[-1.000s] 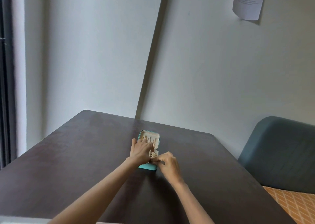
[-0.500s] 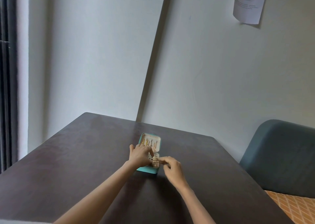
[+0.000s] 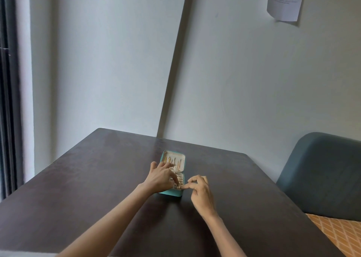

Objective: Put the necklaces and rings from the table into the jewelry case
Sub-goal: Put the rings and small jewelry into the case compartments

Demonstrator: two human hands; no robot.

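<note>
Lying open at frame centre, the teal jewelry case holds gold pieces. The left hand rests on it, fingers spread and relaxed; the right hand, fingers curled, touches its right edge, and whether it pinches anything I cannot tell.

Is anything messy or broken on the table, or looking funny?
Nothing is spilled or broken. The teal jewelry case lies open on the dark table, gold pieces tucked inside. Both the left hand and the right hand are at it. One oddity: the paper on the wall curls at its bottom edge.

Two bare forearms enter from the lower edge, no sleeves, watch or bracelets on them; the left hand and right hand wear no visible rings or gloves
</note>
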